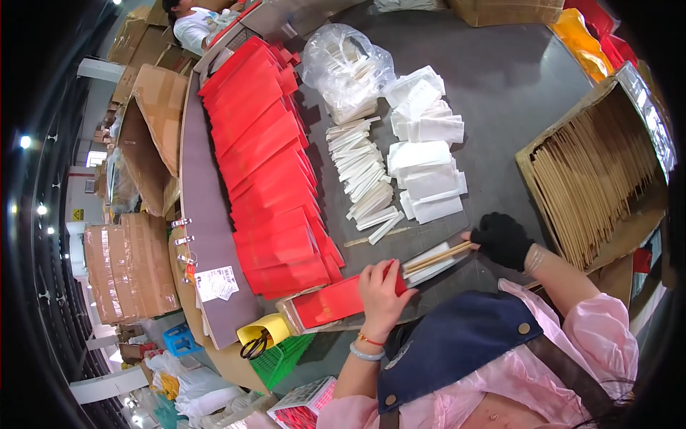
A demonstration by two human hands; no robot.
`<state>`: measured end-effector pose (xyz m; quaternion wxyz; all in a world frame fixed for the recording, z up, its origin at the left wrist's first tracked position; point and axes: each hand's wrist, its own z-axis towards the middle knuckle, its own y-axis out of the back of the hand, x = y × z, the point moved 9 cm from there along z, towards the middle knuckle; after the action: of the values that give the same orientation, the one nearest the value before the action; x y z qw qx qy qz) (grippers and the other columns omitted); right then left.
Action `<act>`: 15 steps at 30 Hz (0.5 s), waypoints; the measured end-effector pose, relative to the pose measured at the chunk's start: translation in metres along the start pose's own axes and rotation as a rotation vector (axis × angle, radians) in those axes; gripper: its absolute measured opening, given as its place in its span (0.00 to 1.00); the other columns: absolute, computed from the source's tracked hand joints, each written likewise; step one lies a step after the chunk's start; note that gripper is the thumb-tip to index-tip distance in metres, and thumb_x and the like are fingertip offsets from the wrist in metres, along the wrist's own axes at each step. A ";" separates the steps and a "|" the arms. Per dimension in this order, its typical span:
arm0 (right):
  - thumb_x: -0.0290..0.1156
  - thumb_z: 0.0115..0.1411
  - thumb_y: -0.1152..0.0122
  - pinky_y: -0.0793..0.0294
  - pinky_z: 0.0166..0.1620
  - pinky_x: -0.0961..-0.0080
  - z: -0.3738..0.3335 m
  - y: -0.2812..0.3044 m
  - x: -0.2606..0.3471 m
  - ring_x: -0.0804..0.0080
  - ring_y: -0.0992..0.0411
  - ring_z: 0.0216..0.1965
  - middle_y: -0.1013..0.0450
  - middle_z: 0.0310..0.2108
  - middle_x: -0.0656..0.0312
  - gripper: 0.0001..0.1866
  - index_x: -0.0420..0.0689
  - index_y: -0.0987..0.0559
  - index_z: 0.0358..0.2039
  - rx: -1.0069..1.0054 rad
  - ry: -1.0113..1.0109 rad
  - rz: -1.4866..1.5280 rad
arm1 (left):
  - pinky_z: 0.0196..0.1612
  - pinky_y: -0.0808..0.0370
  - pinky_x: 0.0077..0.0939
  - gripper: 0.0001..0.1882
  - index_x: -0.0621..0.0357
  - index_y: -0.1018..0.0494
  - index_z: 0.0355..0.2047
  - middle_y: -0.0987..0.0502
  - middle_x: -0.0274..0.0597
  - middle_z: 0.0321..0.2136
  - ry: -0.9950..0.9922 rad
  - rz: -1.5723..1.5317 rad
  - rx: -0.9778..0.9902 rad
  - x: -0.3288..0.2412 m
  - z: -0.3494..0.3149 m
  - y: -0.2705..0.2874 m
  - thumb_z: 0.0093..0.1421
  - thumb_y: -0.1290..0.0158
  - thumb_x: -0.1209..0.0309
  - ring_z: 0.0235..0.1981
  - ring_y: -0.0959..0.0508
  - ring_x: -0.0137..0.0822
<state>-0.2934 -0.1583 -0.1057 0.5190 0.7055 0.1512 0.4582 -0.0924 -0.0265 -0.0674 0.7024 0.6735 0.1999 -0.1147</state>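
Observation:
My bare left hand (382,294) is closed over the right end of a flat red paper packet (329,302), which lies slanted near the table's front edge. In my right hand (499,239), which wears a black fingerless glove, the fingers pinch the far ends of a few thin tan wooden sticks (439,258). These sticks point left toward the mouth of the packet, over white paper slips (433,263). Whether their tips sit inside the packet is hidden by my left hand.
Overlapping red packets (268,164) form a long row at left. White folded slips (429,171) and narrow white strips (361,168) lie mid-table below a clear plastic bag (346,64). A carton (593,179) of tan sticks stands right; a yellow holder (264,333) with scissors hangs at front.

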 end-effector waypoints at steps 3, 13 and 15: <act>0.34 0.51 0.34 0.26 0.36 0.61 0.019 -0.005 0.047 0.54 0.26 0.32 0.26 0.29 0.54 0.10 0.49 0.19 0.35 -0.155 0.235 0.216 | 0.55 0.36 0.44 0.37 0.59 0.27 0.51 0.29 0.43 0.48 -0.007 -0.044 0.004 -0.022 0.014 -0.009 0.38 0.30 0.63 0.51 0.33 0.51; 0.34 0.47 0.34 0.32 0.47 0.63 0.046 -0.034 0.084 0.54 0.30 0.42 0.31 0.36 0.51 0.18 0.42 0.27 0.38 -0.065 0.080 0.708 | 0.53 0.34 0.44 0.35 0.55 0.30 0.54 0.31 0.47 0.51 -0.089 -0.049 0.001 -0.029 0.031 -0.013 0.42 0.34 0.69 0.50 0.32 0.51; 0.40 0.44 0.32 0.34 0.50 0.61 0.038 -0.003 0.074 0.56 0.31 0.44 0.30 0.37 0.53 0.23 0.43 0.26 0.39 -0.163 0.117 0.364 | 0.49 0.32 0.43 0.30 0.48 0.26 0.50 0.31 0.49 0.48 -0.175 0.007 0.063 -0.034 0.033 -0.012 0.42 0.36 0.72 0.48 0.31 0.51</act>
<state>-0.2226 -0.1290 -0.0733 0.4732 0.6492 0.0135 0.5954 -0.1232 -0.0637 -0.0628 0.6959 0.6834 0.1317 -0.1771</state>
